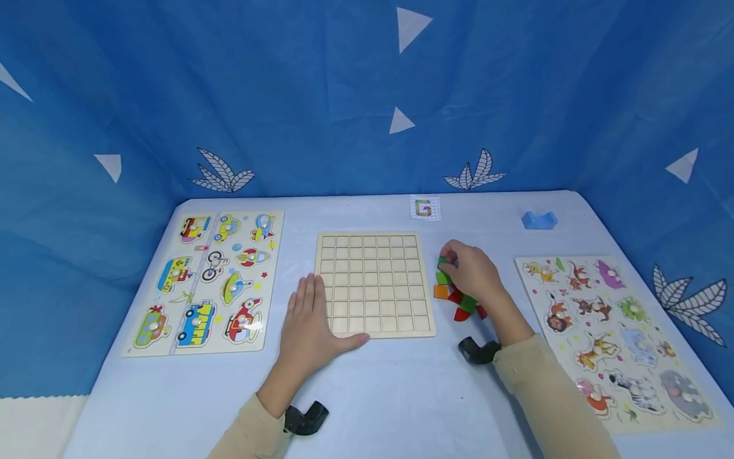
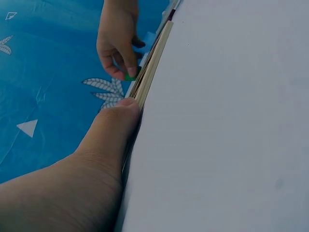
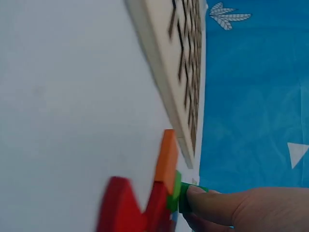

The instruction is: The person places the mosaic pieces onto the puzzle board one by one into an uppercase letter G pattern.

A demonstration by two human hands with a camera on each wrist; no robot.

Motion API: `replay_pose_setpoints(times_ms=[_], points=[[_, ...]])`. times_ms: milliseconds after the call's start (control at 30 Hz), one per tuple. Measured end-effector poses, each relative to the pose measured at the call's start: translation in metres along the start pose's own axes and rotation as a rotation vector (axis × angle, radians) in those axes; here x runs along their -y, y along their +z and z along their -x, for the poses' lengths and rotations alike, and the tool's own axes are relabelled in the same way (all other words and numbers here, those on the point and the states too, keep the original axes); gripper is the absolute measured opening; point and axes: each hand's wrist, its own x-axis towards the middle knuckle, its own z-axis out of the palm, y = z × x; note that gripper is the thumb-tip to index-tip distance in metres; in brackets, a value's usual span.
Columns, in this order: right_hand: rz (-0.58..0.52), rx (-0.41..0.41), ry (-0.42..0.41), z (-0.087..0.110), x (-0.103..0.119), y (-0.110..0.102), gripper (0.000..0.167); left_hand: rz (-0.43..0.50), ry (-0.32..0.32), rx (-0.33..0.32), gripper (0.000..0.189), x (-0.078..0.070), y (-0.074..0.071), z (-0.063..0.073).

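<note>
A wooden grid board (image 1: 374,284) with empty square cells lies in the middle of the table. My left hand (image 1: 312,319) rests flat beside its near left corner, fingers straight, thumb (image 2: 123,113) against the board's edge (image 2: 152,63). Right of the board lies a small pile of coloured blocks (image 1: 459,299): orange (image 3: 168,157), red (image 3: 120,205) and green. My right hand (image 1: 471,271) sits over the pile and pinches a green block (image 1: 443,261) at its far end, also seen as the green block (image 3: 186,197) under my fingertip (image 3: 200,195).
A vehicle peg puzzle (image 1: 209,280) lies at the left, an animal peg puzzle (image 1: 619,335) at the right. A small card with a letter G pattern (image 1: 425,208) and a blue block (image 1: 539,220) lie at the far side. Blue cloth walls surround the table.
</note>
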Motion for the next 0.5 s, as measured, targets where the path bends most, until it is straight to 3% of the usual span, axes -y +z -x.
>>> replay_pose_setpoints(times_ms=[233, 500], points=[[-0.111, 0.039, -0.064, -0.015, 0.02, -0.003, 0.017, 0.008, -0.003, -0.006, 0.144, 0.0, -0.001, 0.0], [-0.209, 0.113, -0.148, -0.034, 0.051, 0.019, 0.013, -0.007, 0.002, 0.008, 0.146, -0.001, -0.002, 0.0]])
